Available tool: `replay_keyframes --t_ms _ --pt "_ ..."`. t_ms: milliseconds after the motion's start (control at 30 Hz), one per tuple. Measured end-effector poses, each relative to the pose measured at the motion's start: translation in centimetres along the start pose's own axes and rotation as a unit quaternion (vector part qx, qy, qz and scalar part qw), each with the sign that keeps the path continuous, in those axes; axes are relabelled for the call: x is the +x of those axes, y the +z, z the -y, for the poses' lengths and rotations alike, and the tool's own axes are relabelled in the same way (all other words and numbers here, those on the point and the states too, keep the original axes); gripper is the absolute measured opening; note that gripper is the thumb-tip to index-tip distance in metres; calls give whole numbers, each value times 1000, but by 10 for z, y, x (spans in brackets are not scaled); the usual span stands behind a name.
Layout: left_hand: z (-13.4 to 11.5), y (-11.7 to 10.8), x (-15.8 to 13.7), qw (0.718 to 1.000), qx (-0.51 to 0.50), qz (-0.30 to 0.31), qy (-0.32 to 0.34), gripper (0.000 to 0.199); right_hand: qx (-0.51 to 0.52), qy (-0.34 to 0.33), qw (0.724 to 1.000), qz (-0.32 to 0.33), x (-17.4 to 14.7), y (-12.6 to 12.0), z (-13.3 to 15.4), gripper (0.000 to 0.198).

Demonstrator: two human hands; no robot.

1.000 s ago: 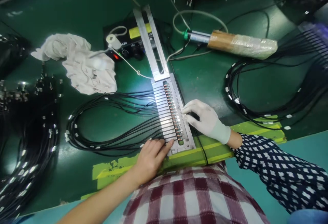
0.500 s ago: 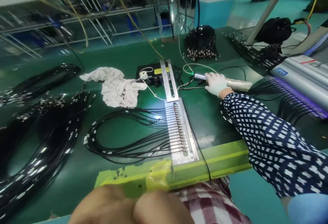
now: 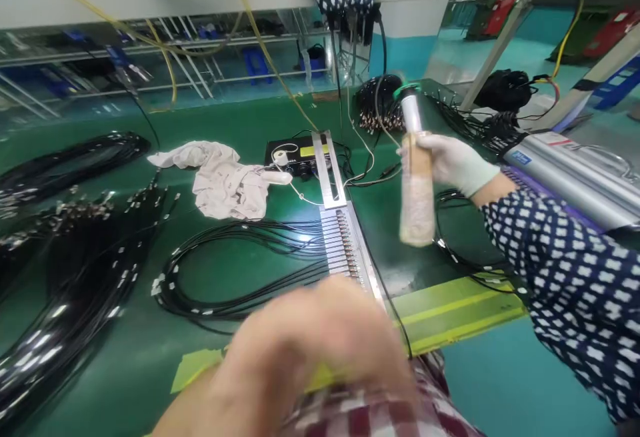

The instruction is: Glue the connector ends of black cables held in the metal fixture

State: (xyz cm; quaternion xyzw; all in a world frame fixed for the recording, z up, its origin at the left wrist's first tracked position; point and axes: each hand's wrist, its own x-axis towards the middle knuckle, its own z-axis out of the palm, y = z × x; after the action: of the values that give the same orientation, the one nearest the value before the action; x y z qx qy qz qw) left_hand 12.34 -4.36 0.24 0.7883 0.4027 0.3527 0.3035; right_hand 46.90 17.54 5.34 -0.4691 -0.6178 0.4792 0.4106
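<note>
My right hand (image 3: 453, 163), in a white glove, is closed around a dispensing syringe (image 3: 418, 190). The syringe stands nearly upright above the table, green air fitting on top and a cloudy tan lower part; a thin hose runs from the fitting. My bare left hand (image 3: 320, 343) is large and motion-smeared at the bottom centre, so its fingers cannot be made out. It covers the lower end of a metal fixture (image 3: 334, 240), where several black cables (image 3: 200, 303) lie side by side with their connector ends in a row.
A white cloth (image 3: 230, 187) lies beside a black control box (image 3: 293, 157). Bundles of black cable (image 3: 90, 290) fill the left side. At right sits a silver lamp unit (image 3: 575, 170) with purple light. Yellow-green tape (image 3: 455, 307) covers the front edge.
My right hand has lifted the dispensing syringe from lying on the table to nearly upright. My left hand has moved up into view over the fixture's near end.
</note>
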Motion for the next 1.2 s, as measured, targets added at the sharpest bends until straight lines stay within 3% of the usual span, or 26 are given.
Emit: replay_keyframes --t_ms 100,167,233,333,400,467,533,600,733,800,900,1000,1100,1200 --pt "-2 15 27 999 -32 3 -22 83 249 -19 966 67 -53 47 4 42" --pt "-5 25 47 997 -49 20 -59 83 303 -39 949 81 -83 78 -3 45" --pt "-5 32 56 993 -62 54 -87 80 331 -48 939 82 -102 93 -14 32" --pt "3 34 52 976 -133 129 -114 73 334 -60 940 14 -110 74 -33 37" --pt "10 32 48 950 -210 176 -148 72 350 -90 927 -99 -108 37 -43 41" --pt "18 31 55 920 -277 192 -198 72 376 -142 894 -197 -109 -4 -51 42" --pt "23 37 79 895 -329 148 -261 69 396 -157 879 -217 -113 -31 -57 39" --pt "27 49 120 875 -365 66 -311 64 434 -137 867 -201 -117 -35 -59 38" --pt "36 83 210 887 -369 -42 -276 57 455 -67 870 -177 -117 7 -62 42" --pt "43 93 232 898 -349 -70 -259 56 438 -45 885 -152 -117 28 -65 50" --pt "63 88 225 925 -281 -83 -241 50 407 -31 906 -116 -122 40 -71 56" --pt "95 61 191 954 -165 -112 -223 26 396 -27 913 -97 -129 42 -79 50" --pt "131 33 162 960 -36 -164 -222 13 427 -18 902 -66 -128 56 -86 40" --pt "158 26 151 964 44 -147 -217 7 473 27 881 -3 -118 90 -95 28"
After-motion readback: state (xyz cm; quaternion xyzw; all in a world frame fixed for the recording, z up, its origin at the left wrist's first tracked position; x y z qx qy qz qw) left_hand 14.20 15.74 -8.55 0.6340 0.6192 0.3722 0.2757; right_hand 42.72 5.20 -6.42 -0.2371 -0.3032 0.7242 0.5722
